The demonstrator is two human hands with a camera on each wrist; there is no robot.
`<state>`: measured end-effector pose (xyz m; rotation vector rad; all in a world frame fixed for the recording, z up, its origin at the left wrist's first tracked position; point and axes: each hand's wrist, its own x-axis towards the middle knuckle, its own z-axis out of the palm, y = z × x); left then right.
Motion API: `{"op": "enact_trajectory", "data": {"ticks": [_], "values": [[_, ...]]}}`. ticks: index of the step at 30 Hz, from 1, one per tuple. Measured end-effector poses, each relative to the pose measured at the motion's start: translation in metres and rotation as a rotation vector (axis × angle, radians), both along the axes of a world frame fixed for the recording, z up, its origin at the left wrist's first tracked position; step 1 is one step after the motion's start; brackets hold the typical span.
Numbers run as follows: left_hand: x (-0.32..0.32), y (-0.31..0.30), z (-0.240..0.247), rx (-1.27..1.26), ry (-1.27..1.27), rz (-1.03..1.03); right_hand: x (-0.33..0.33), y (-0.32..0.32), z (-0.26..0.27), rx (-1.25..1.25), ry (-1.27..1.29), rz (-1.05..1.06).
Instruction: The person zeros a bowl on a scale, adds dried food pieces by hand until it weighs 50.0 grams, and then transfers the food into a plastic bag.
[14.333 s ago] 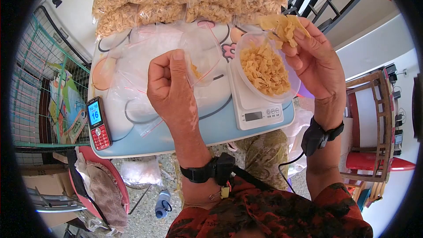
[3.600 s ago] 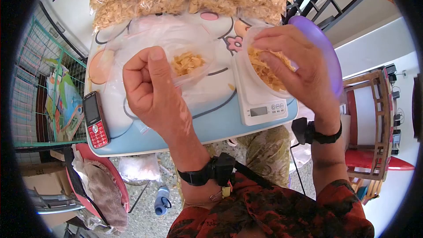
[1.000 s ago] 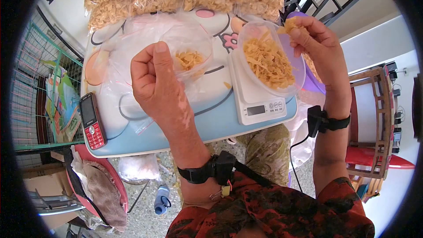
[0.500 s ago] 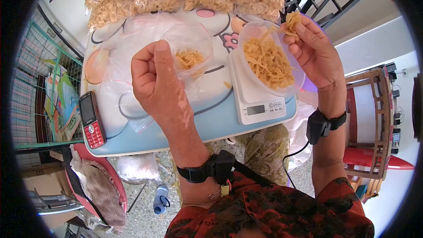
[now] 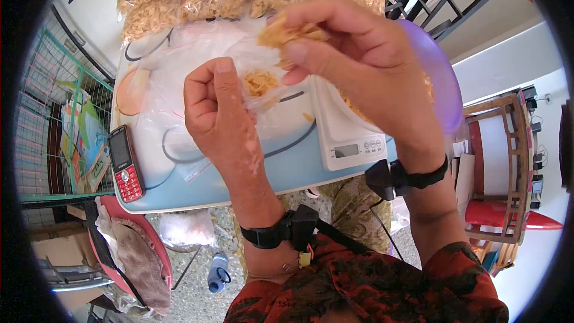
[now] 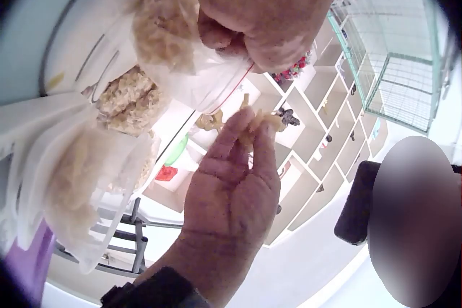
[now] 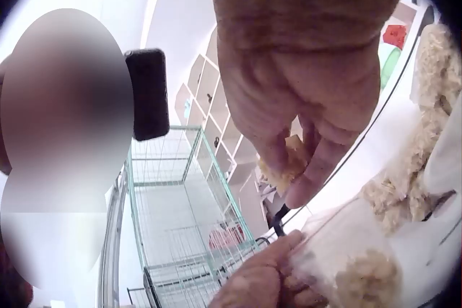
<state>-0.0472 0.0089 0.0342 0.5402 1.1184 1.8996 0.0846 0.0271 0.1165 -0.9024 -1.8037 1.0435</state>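
Observation:
My left hand [image 5: 218, 104] grips the edge of a clear zip bag [image 6: 206, 88], fingers curled and thumb on top. A small heap of pale yellow dried flakes [image 5: 260, 83] lies in the bag. My right hand [image 5: 365, 60] pinches a clump of the same flakes [image 5: 287, 33] above the bag, up and to the right of the left hand. In the left wrist view, flakes stick out past its fingertips. Behind the right forearm, a clear plastic tub [image 6: 108, 200] of flakes sits on a white kitchen scale [image 5: 347, 149], mostly hidden in the head view.
Several filled bags of flakes [image 5: 215, 0] are stacked along the table's back. Flat empty zip bags [image 5: 173, 107] lie left of centre. A red phone [image 5: 127, 164] lies at the left edge. A purple basin [image 5: 445, 96] stands right of the scale, a wire cage [image 5: 66, 119] to the left.
The right hand has swung left from beside the tub to above the bag, carrying the flakes. The left hand has barely moved. The heap in the bag is larger than 14.3 s ago.

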Motion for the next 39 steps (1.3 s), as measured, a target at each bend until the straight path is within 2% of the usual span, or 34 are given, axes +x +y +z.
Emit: {"op": "enact_trajectory", "data": {"ticks": [2, 5, 8, 11, 16, 20, 23, 26, 29, 32, 37, 39], "values": [[-0.001, 0.000, -0.003, 0.020, -0.008, -0.017, -0.010, 0.007, -0.018, 0.202, -0.064, -0.038], [-0.003, 0.001, -0.006, 0.050, -0.035, -0.028, -0.014, 0.013, -0.029, 0.457, -0.313, -0.058], [-0.006, 0.001, -0.008, 0.069, -0.067, -0.030, -0.011, 0.007, -0.021, 0.393, -0.564, -0.040], [-0.005, 0.001, -0.010, 0.105, -0.073, -0.051, -0.014, 0.007, -0.022, 0.436, -0.558, -0.040], [-0.003, 0.000, -0.008, 0.068, 0.060, -0.071, -0.016, 0.009, -0.022, 0.401, -0.834, -0.003], [-0.002, -0.004, -0.001, 0.164, 0.044, -0.151, -0.024, 0.011, -0.017, 0.441, -0.945, -0.058], [-0.003, -0.002, -0.002, 0.139, 0.051, -0.105, -0.027, 0.013, -0.021, 0.428, -0.880, -0.076], [-0.005, 0.002, -0.007, 0.083, 0.019, -0.023, -0.028, 0.007, -0.023, 0.178, -0.670, -0.113], [-0.008, 0.004, -0.009, 0.048, -0.002, 0.029, -0.023, 0.003, -0.024, 0.186, -0.427, -0.083], [-0.007, 0.005, -0.011, 0.067, -0.001, 0.036, -0.024, 0.000, -0.021, 0.198, -0.479, -0.023], [-0.009, 0.003, -0.010, 0.047, 0.042, 0.070, -0.021, 0.004, -0.036, 0.482, -0.603, 0.143], [-0.011, -0.004, -0.006, 0.085, 0.033, 0.004, -0.021, 0.004, -0.036, 0.471, -0.693, 0.180]]}}
